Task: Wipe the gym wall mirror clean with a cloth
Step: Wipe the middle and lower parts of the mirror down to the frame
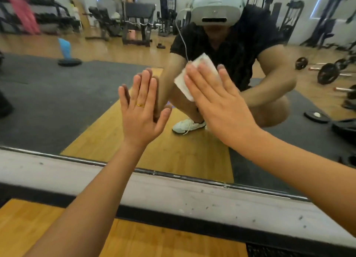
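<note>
**Mid-wipe, low section of mirror**

Looks like the wiping step is in hand. The right hand (217, 102) presses the cloth (184, 82) flat against the mirror (57, 102); grip released, fingers straight, no pinch. At its 9 o'clock the left hand (142, 110) lies flat on the glass, likely a brace, grip released too. The cloth is white and folded, sticking out from under the fingers toward 10 o'clock. Next, probably: sweep sideways with even pressure so the cloth doesn't slip out. Can't make out streaks.

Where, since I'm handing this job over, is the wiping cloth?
Start at the wall mirror. The right hand presses a folded white cloth flat against the glass. It is the sole white thing under a hand; the left hand holds nothing.
</note>
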Demonstrator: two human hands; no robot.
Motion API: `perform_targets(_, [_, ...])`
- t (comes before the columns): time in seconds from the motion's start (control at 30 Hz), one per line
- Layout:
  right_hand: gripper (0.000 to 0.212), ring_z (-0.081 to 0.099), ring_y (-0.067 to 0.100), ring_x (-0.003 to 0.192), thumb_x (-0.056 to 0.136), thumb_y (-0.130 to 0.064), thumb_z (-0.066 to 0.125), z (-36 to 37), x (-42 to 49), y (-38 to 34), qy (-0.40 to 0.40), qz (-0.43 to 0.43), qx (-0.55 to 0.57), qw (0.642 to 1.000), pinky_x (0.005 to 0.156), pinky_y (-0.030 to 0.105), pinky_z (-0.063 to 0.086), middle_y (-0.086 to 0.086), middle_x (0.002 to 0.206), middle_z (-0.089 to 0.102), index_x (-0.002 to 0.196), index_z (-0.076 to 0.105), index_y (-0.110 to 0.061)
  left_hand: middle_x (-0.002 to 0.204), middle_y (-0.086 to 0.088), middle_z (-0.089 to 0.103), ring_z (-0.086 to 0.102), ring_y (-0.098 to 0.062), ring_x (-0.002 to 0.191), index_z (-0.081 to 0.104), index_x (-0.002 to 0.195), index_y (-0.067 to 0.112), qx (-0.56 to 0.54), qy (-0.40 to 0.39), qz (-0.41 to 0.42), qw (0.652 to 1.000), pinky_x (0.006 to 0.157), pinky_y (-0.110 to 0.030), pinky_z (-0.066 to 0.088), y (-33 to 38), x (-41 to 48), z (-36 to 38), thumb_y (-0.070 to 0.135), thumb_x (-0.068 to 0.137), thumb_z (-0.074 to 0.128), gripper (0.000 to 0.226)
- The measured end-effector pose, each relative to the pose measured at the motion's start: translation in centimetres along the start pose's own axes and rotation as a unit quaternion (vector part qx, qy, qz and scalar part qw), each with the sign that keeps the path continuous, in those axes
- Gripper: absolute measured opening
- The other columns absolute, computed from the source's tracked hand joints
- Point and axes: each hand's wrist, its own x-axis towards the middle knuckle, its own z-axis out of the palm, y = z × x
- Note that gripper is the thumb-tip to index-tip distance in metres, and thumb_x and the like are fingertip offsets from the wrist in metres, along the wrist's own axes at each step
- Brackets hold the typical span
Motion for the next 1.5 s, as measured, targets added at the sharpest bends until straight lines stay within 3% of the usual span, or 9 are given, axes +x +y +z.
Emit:
perform_targets(0.17, [0.06,0.019,0.029,0.157,0.105,-0.014,0.034,0.7,3.9,-0.9,0.023,-0.053,-0.003,0.998,0.127,0.047,0.008,0.013,0.17,0.02,0.162,0.018,-0.004,0.166,-0.019,0.024,0.002,-0.019,0.158,0.025,0.159,0.0,0.015,0.014,-0.014,1.0,0.126,-0.054,0.003,0.3,0.1,0.9,0.05,0.106,0.04,0.074])
perform_targets(0.33, [0.073,0.017,0.029,0.158,0.095,0.004,0.047,-0.6,-8.5,6.0,-0.023,-0.047,-0.024,0.998,0.128,0.052,0.008,0.013,0.17,0.019,0.163,0.02,-0.004,0.17,-0.001,-0.003,-0.002,-0.018,0.159,0.02,0.162,0.004,0.022,0.005,-0.006,1.0,0.126,-0.051,-0.001,0.4,0.1,0.9,0.052,0.107,0.035,0.074])
perform_targets(0.67, [0.063,0.008,0.027,0.158,0.1,0.003,0.025,0.5,-7.9,4.2,-0.011,-0.008,-0.003,1.0,0.129,0.043,-0.006,0.011,0.171,0.014,0.162,0.019,-0.003,0.16,-0.031,0.032,-0.003,-0.016,0.159,0.028,0.158,-0.003,0.019,0.026,-0.021,0.999,0.127,-0.046,-0.004,0.2,0.3,0.3,0.045,0.104,0.043,0.073])
perform_targets(0.87, [0.094,0.008,0.032,0.159,0.085,0.011,0.067,0.3,-16.2,8.8,0.012,0.088,0.003,0.996,0.128,0.052,0.003,0.012,0.171,0.011,0.163,0.018,-0.005,0.157,-0.037,0.033,-0.003,-0.017,0.159,0.027,0.158,-0.004,0.013,0.019,-0.025,0.999,0.127,-0.045,-0.005,0.3,-0.1,0.3,0.044,0.105,0.044,0.073])
perform_targets(1.03, [0.059,0.032,0.033,0.15,0.097,0.01,0.035,1.9,-8.1,2.6,0.054,0.079,0.059,0.994,0.127,0.047,0.004,0.014,0.162,0.038,0.155,0.037,-0.001,0.156,-0.041,0.028,-0.008,-0.014,0.159,0.026,0.157,-0.008,0.002,0.011,-0.034,0.999,0.127,-0.042,-0.009,0.5,-0.2,-0.2,0.046,0.107,0.037,0.074])
perform_targets(1.13, [0.056,0.027,0.026,0.153,0.105,0.0,0.013,1.4,-11.0,5.1,-0.003,0.026,0.021,0.999,0.127,0.039,0.0,0.009,0.164,0.036,0.157,0.036,-0.004,0.157,-0.043,0.025,-0.009,-0.013,0.158,0.025,0.156,-0.01,-0.021,-0.005,-0.037,0.999,0.126,-0.042,-0.01,1.3,0.1,-0.5,0.043,0.107,0.039,0.073])
perform_targets(1.23, [0.076,0.014,0.025,0.158,0.091,0.013,0.039,-0.1,-18.5,9.5,-0.039,0.047,-0.015,0.998,0.129,0.044,0.003,0.007,0.17,0.018,0.163,0.023,-0.007,0.16,-0.04,0.022,-0.007,-0.018,0.159,0.023,0.157,-0.008,-0.038,-0.021,-0.033,0.998,0.126,-0.048,-0.007,1.6,0.0,-1.0,0.037,0.107,0.043,0.071])
perform_targets(1.33, [0.094,0.008,0.028,0.159,0.083,0.015,0.053,-0.8,-21.0,11.4,-0.015,0.095,-0.012,0.995,0.129,0.048,0.002,0.007,0.172,0.007,0.164,0.012,-0.008,0.167,-0.026,0.018,0.006,-0.027,0.16,0.022,0.16,-0.002,-0.044,-0.036,0.079,0.995,0.126,-0.055,-0.001,2.7,-0.2,-1.4,0.036,0.106,0.048,0.071])
perform_targets(1.5, [0.063,0.028,0.036,0.153,0.096,0.0,0.04,-0.8,-7.8,6.7,0.035,0.068,0.042,0.996,0.126,0.051,0.011,0.015,0.166,0.03,0.158,0.032,-0.001,0.173,-0.008,-0.002,0.001,-0.028,0.16,0.012,0.163,0.003,-0.032,-0.061,0.122,0.99,0.126,-0.056,0.0,6.8,-0.1,0.1,0.047,0.103,0.051,0.084])
